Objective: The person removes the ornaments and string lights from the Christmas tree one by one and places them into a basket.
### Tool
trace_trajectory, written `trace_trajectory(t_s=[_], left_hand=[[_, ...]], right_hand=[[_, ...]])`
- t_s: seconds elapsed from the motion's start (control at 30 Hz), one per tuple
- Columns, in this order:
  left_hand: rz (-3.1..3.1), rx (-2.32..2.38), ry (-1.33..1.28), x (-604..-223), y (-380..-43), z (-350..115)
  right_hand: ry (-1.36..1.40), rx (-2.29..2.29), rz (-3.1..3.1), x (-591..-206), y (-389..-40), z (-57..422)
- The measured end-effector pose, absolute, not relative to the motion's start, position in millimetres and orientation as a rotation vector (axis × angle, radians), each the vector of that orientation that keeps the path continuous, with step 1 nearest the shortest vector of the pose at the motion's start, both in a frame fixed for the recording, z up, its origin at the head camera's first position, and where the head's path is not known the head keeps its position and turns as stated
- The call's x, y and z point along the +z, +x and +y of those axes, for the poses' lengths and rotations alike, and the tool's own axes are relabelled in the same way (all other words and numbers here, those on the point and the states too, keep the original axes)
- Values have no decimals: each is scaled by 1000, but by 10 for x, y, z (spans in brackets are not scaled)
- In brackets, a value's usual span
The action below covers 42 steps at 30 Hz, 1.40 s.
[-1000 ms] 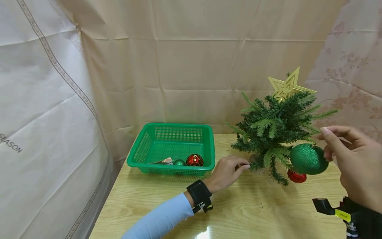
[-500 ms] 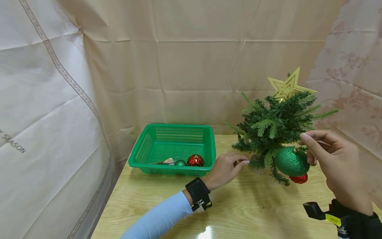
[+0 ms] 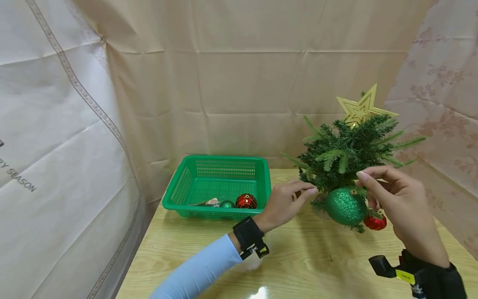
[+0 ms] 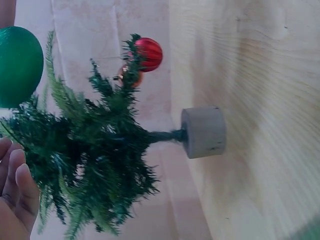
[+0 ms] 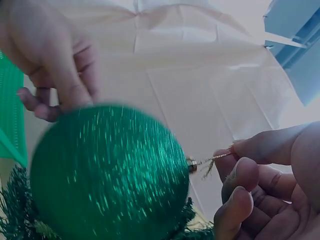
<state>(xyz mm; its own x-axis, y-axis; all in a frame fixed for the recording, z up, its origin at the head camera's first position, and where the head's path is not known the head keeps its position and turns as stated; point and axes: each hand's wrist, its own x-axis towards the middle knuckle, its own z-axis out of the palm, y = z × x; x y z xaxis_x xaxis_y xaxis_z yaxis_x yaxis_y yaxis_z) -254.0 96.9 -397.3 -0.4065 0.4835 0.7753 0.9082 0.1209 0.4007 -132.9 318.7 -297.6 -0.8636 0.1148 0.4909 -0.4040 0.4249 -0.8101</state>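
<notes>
My right hand point(image 3: 403, 203) pinches the golden hanging cord point(image 5: 214, 158) of a large glittery green Christmas ball point(image 3: 345, 207). The ball hangs in front of the lower branches of a small artificial Christmas tree point(image 3: 340, 158). At the tree's left side is my left hand point(image 3: 287, 203), thumb and forefinger close together by a branch tip; whether they pinch it cannot be made out. The left wrist view shows some left-hand fingers point(image 4: 22, 187) beside the branches. A red ribbed ornament point(image 3: 375, 222) hangs low on the tree's right, and a gold star point(image 3: 364, 109) tops it.
Left of the tree stands a green plastic basket point(image 3: 216, 211) holding a red ball point(image 3: 246, 201), a smaller green ball point(image 3: 227, 204) and a partly hidden item. The tree's round base point(image 4: 205, 132) rests on the wooden table point(image 3: 298, 257). Cloth hangs behind.
My right hand has carried the green ball leftward, from the tree's right side to its front. The left hand has risen slightly along the tree's left edge.
</notes>
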Motion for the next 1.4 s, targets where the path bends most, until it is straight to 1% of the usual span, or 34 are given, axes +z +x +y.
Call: trace_trajectory(t_s=[0.13,0.33,0.63,0.87,1.0,1.4], left_hand=[[-1917,-1227,-1401,-3872,-2505,993],[-1868,-1238,-1462,-3778,-2475,1016],[-1825,-1203,-1502,-3722,-2463,1036],[-1794,-1213,-1538,-3706,-2454,1026],[-1785,-1195,-1537,-3723,-2463,1020],[-1774,-1241,-1475,-3763,-2511,882]], right_hand=[[276,1492,-2192,-3007,-1350,3140],[294,1424,-2277,-3039,-1370,3046],[298,1308,-2391,-3066,-1384,2914],[396,1318,-2403,-3121,-1412,2858],[430,1338,-2403,-3148,-1435,2828],[388,1357,-2421,-3196,-1489,2720]])
